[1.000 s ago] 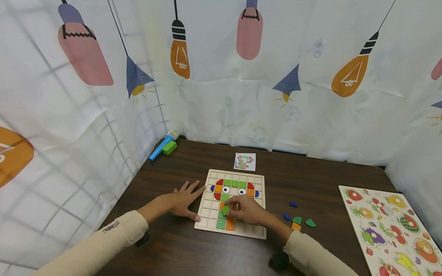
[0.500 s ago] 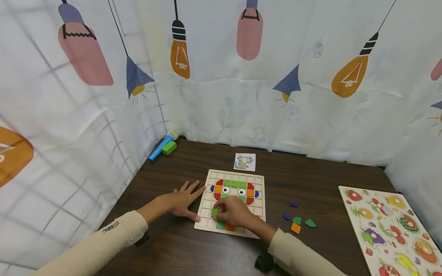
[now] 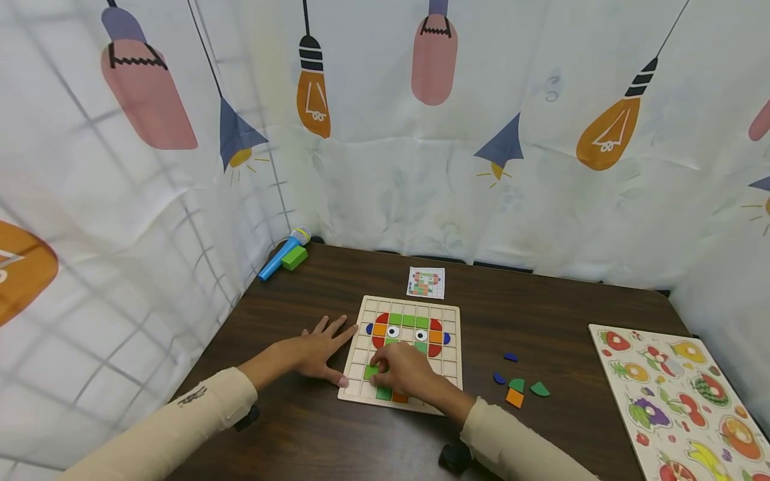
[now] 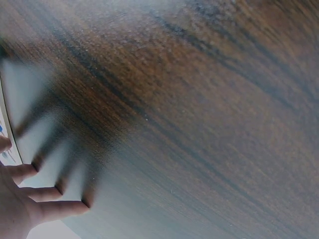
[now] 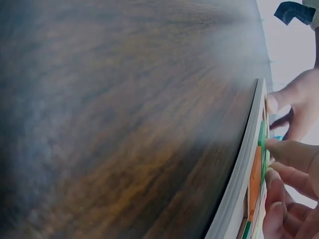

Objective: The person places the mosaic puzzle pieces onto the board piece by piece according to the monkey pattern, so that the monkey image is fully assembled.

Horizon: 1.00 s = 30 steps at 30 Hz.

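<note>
A wooden grid board (image 3: 449, 312) lies on the table, with coloured tiles set in its cells. Red, green, orange and blue pieces and two eye tiles (image 3: 393, 331) fill part of it. My right hand (image 3: 408, 369) pinches a light green square tile (image 3: 370, 372) between thumb and fingers, low over the left cells; the hand hides several middle cells. In the right wrist view, the fingers (image 5: 294, 154) are at the board's surface. My left hand (image 3: 319, 351) lies spread along the board's left edge, thumb touching its lower left corner.
A small pattern card (image 3: 426, 282) lies behind the board. Loose blue, green and orange pieces (image 3: 515, 398) are to its right. A fruit puzzle board (image 3: 680, 394) occupies the far right. A blue toy microphone (image 3: 279, 258) and green block (image 3: 295, 258) sit at the back left.
My right hand has moved left across the board with the light green square tile, from the middle columns to the cells further left. The left hand has stayed put.
</note>
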Available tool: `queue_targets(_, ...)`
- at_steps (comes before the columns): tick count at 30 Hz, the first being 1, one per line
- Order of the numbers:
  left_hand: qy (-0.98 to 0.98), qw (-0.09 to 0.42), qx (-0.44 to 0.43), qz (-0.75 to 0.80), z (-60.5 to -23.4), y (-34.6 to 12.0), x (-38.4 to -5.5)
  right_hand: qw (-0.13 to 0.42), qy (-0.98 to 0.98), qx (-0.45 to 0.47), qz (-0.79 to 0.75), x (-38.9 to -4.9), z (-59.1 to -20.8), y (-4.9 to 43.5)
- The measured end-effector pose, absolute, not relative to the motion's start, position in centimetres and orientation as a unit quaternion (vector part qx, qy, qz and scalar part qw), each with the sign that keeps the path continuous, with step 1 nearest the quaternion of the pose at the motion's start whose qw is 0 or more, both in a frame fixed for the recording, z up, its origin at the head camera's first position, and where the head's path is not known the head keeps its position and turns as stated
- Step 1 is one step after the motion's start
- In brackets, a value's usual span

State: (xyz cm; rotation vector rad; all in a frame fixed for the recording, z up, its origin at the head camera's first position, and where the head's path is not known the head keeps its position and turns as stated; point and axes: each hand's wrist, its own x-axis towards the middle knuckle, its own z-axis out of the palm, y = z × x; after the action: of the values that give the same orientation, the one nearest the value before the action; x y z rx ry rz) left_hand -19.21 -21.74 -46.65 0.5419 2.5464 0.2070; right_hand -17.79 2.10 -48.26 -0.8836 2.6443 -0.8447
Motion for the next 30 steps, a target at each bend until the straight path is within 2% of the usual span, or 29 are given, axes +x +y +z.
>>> queue_targets(10,0.94,0.263,0.201,0.081,-46.6,-21.8,-19.1,0.127,0.875,-0.351,-0.31,-19.0,-47.9,5.6)
queue_targets(20,0.941,0.26,0.2,0.084,-46.4,-21.7,-19.1,0.135,0.852,-0.368,-0.346,-20.3,-48.2,15.3)
queue_targets(30,0.941,0.26,0.202,0.079,-46.6,-21.8,-19.2,0.117,0.872,-0.333,-0.338,-19.3,-48.6,24.9)
